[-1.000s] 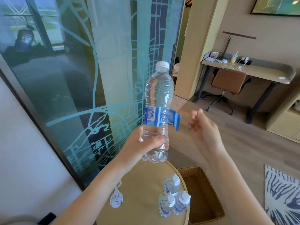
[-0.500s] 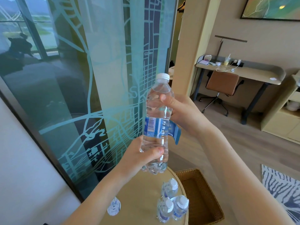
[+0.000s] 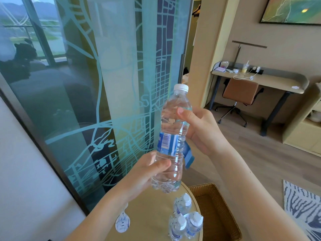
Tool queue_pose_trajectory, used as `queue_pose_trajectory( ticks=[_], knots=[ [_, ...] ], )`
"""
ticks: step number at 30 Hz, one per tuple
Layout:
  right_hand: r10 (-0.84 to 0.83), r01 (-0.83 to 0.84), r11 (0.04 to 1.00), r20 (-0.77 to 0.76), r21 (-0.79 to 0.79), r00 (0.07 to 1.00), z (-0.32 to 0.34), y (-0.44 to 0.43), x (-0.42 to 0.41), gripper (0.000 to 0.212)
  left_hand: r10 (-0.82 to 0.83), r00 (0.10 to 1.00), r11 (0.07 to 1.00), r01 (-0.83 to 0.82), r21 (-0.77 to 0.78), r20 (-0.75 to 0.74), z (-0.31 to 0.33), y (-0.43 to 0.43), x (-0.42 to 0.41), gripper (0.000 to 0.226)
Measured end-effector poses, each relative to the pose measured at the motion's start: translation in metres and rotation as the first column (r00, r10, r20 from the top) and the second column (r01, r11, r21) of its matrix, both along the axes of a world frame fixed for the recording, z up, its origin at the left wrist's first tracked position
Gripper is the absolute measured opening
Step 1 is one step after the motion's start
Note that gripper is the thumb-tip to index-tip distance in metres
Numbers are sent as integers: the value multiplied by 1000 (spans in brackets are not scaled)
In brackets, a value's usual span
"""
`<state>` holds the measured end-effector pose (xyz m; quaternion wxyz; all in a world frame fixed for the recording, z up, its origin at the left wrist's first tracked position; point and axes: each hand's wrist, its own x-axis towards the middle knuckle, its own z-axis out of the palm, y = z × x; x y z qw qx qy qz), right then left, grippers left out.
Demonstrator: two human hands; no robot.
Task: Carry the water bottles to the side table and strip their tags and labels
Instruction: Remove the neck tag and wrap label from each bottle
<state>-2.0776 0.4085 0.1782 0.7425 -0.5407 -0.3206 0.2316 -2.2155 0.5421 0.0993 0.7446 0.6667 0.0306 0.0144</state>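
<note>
**Label half-peeled on a bottle held above the side table**

A clear water bottle (image 3: 171,141) is held nearly upright in the air over the round side table (image 3: 149,216). Its blue label (image 3: 167,143) is partly loosened: a flap (image 3: 188,156) hangs free on the right side, while the barcode part is wrapped on the body. The lower body is gripped by the left hand (image 3: 149,169), fingers closed around it. The upper body is clasped by the right hand (image 3: 199,129), thumb across the front.

The label-stripping step is judged to be in hand. Next, the free flap would need to be pinched by the right hand and pulled round the bottle while the left grip is kept firm against twisting.

On the table below, three small bottles (image 3: 184,221) stand clustered, paper tags seen at their necks, so more stripping is judged to remain. A loose tag (image 3: 122,223) lies on the tabletop. A wicker basket (image 3: 224,223) stands just beside the table. Nothing is seen to obstruct the peel.
</note>
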Motion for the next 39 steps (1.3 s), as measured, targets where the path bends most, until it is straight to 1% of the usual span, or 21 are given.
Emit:
queue_pose_trajectory(
  ticks=[1, 2, 5, 7, 9, 11, 13, 15, 18, 20, 22, 23, 25, 27, 28, 30, 34, 36, 39],
  knots=[
    [1, -1, 1000, 8, -2, 1000, 1, -1, -1, 51, -1, 1000, 1000, 1, -12, 2, 1, -1, -1, 37],
    [-1, 1, 1000, 18, -6, 1000, 1, -2, -2, 50, -4, 1000, 1000, 4, -24, 7, 0, -2, -2, 38],
    [-1, 1, 1000, 39, -11, 999, 0, -6, -4, 44, -32, 999, 992, 32, -120, 3, 0, -4, -5, 56],
    [-9, 9, 1000, 63, -10, 998, -2, -7, -6, 46, -100, 995, 971, 101, -215, 16, -2, -4, -4, 61],
    [-26, 26, 1000, 82, -2, 996, -3, -7, -10, 48, -137, 991, 926, 131, -354, 9, -1, -4, -1, 60],
    [-38, 36, 999, 78, 28, 996, -4, -7, -13, 45, -146, 989, 848, 106, -519, -36, 0, -4, 4, 59],
    [-59, 55, 997, 80, 48, 995, -3, -8, -13, 44, -123, 991, 800, 63, -597, -60, 3, -6, 9, 56],
    [-85, 81, 995, 67, 64, 994, -3, -9, -11, 46, -48, 996, 824, -6, -566, -81, 5, -9, 13, 53],
    [-133, 131, 990, 34, 61, 991, -3, -12, -7, 46, 64, 991, 891, -110, -441, -119, 8, -14, 15, 58],
    [-164, 162, 985, 33, 54, 986, -6, -14, -5, 43, 78, 990, 883, -123, -452, -118, 11, -16, 15, 54],
    [-179, 177, 982, 32, 59, 983, -8, -16, -3, 39, 124, 987, 838, -157, -522, -97, 14, -15, 15, 45],
    [-185, 182, 981, 39, 59, 982, -10, -17, -2, 37, 166, 982, 798, -188, -573, -90, 15, -13, 16, 40],
    [-201, 199, 979, 61, 51, 978, -12, -20, -1, 34, 244, 966, 681, -233, -694, -85, 17, -10, 16, 31],
    [-217, 214, 976, 81, 42, 973, -15, -22, 0, 32, 277, 955, 553, -246, -796, -103, 19, -6, 15, 22],
    [-223, 220, 975, 84, 38, 971, -16, -23, 0, 32, 290, 951, 531, -252, -809, -106, 21, -4, 14, 21],
    [-240, 238, 971, 80, 32, 967, -20, -24, 1, 34, 321, 942, 542, -268, -797, -99, 22, -1, 11, 24],
    [-290, 289, 957, 48, 15, 956, -30, -23, 5, 39, 335, 941, 561, -249, -789, -58, 21, 0, 8, 25],
    [-311, 310, 951, 33, 9, 950, -35, -22, 7, 38, 385, 922, 614, -295, -732, -49, 17, 0, 8, 25],
    [-367, 368, 930, 40, -15, 929, -42, -20, 8, 36, 471, 882, 711, -388, -586, -12, 12, 1, 7, 9]
  ],
)
